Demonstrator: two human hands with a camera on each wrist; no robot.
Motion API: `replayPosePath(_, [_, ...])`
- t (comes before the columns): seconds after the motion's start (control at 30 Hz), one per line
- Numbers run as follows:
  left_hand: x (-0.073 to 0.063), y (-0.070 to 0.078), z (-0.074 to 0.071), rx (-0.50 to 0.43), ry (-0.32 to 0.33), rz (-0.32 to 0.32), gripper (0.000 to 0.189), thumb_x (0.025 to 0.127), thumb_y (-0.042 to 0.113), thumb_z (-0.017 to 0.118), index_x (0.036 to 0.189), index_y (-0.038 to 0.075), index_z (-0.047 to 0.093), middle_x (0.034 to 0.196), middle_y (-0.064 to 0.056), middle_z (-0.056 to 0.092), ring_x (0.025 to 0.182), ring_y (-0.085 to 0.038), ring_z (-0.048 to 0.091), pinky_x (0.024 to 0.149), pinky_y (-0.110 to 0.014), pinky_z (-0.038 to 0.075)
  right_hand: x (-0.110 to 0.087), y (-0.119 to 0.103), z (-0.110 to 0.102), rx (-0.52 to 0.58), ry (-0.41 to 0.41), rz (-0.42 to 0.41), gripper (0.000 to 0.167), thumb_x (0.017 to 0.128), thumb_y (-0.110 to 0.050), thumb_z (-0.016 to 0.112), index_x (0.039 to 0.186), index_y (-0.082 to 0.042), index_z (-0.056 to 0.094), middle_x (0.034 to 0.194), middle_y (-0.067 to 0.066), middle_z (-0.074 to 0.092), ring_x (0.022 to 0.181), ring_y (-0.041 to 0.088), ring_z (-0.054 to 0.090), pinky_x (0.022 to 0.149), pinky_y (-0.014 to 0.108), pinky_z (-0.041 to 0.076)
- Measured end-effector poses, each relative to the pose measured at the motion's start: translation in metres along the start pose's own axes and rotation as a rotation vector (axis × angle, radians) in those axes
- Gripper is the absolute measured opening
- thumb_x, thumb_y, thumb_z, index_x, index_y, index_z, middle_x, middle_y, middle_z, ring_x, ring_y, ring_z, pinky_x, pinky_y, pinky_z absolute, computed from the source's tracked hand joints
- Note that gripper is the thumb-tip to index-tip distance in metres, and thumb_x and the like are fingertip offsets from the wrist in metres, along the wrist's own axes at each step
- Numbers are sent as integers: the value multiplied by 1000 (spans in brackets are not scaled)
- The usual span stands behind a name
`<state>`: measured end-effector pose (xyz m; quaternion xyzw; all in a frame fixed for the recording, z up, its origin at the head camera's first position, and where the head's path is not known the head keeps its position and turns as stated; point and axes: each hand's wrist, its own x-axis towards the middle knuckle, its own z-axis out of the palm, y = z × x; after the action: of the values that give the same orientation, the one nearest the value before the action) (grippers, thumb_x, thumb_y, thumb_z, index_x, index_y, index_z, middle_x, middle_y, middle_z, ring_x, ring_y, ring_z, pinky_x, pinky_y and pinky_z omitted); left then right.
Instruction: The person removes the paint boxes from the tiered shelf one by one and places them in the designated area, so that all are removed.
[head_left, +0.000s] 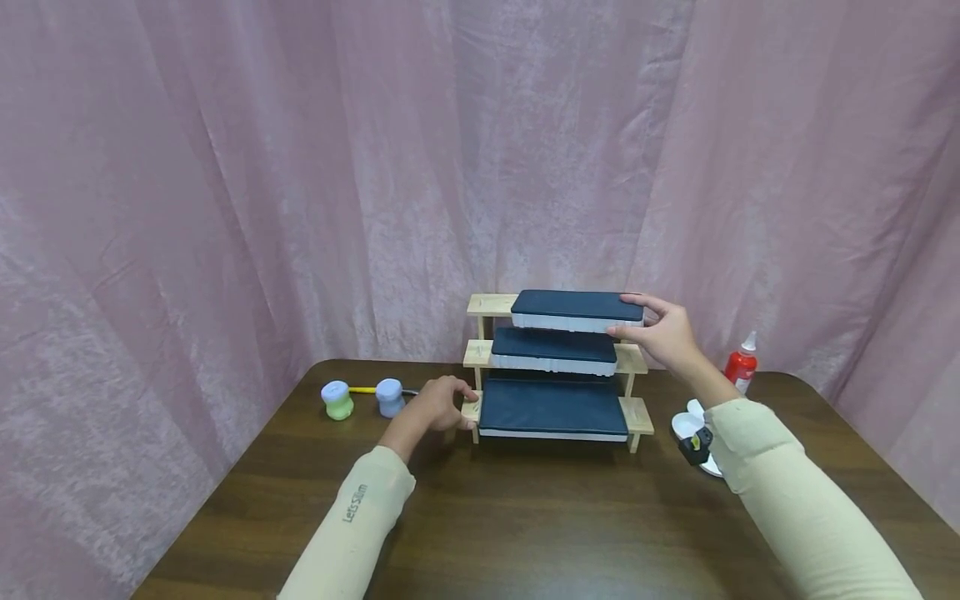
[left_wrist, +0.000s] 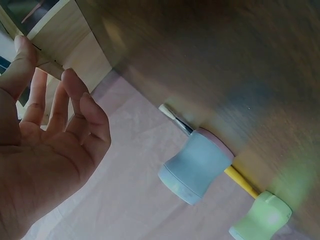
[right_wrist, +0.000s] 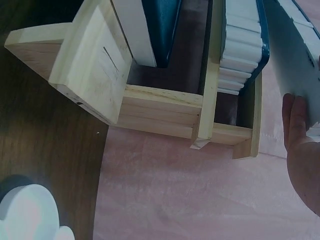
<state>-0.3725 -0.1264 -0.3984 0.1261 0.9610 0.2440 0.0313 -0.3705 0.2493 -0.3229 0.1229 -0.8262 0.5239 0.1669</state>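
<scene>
A three-step wooden stand (head_left: 480,354) carries slabs with dark blue tops and white sides. My right hand (head_left: 663,333) grips the right end of the upper slab (head_left: 570,302), thumb at its front edge and fingers over the top. In the right wrist view, that slab's pale underside (right_wrist: 295,75) appears apart from the top step. The middle slab (head_left: 555,343) and lower slab (head_left: 555,407) lie on their steps. At the lowest step's left end, my left hand (head_left: 437,404) pinches the wood; the left wrist view shows its fingertips (left_wrist: 70,77) at the step's edge.
To the left stand a green jar (head_left: 339,407) and a blue jar (head_left: 390,402); a yellow-handled brush (head_left: 363,390) lies behind them. On the right are a red bottle (head_left: 738,367) with a white nozzle and a white cloud-shaped dish (right_wrist: 32,212). A pink curtain (head_left: 375,167) hangs behind the table.
</scene>
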Motion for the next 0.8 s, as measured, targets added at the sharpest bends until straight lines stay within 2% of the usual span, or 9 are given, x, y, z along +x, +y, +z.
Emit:
replayPosePath(0.13, [0,-1,-2,12,10,8,43,69,21,93,107,18,74,125,-7,64,115,-30,57,99,-43,46,-2,-1,0,13,3,-2,64,83,-28,82,139,-9,57,156,16,36,132,52,42,94,49,50])
replayPosePath(0.23, [0,-1,-2,13,9,15,43,68,21,93,106,18,74,124,-7,64,117,-31,57,100,-43,45,-3,1,0,17,4,4,64,83,-26,82,140,-8,56,157,16,34,132,51,42,87,32,54])
replayPosePath(0.3, [0,-1,-2,11,4,20,42,68,21,93,106,18,74,124,-7,64,118,-31,56,101,-44,45,-4,3,-1,32,6,16,65,83,-24,82,140,-8,56,157,15,35,127,47,49,77,22,54])
replayPosePath(0.37, [0,-1,-2,5,-1,17,41,68,21,93,105,19,74,124,-6,64,119,-31,56,100,-44,45,-4,6,0,43,3,24,66,83,-23,82,141,-8,55,156,15,36,120,40,56,74,17,53])
replayPosePath(0.43, [0,-1,-1,2,0,20,41,68,21,93,104,19,74,123,-5,64,120,-31,55,101,-44,45,-6,7,0,62,4,29,67,82,-24,83,141,-8,55,154,15,39,108,28,62,71,18,54])
replayPosePath(0.57, [0,-1,0,1,2,24,41,68,21,93,105,19,74,123,-5,64,120,-31,55,101,-44,45,-10,7,0,70,8,31,68,82,-29,83,141,-9,55,150,15,45,99,14,63,74,19,54])
replayPosePath(0.63, [0,-1,0,1,4,29,41,69,21,93,105,18,74,123,-6,64,120,-31,55,101,-44,44,-13,5,-1,74,8,41,69,83,-30,82,142,-9,54,149,16,46,98,12,63,76,20,54])
replayPosePath(0.8, [-1,0,0,-4,8,36,41,69,20,92,105,17,75,123,-6,64,120,-31,56,102,-44,44,-16,5,-4,86,3,52,66,85,-21,80,142,-6,53,151,18,43,91,5,62,74,21,55])
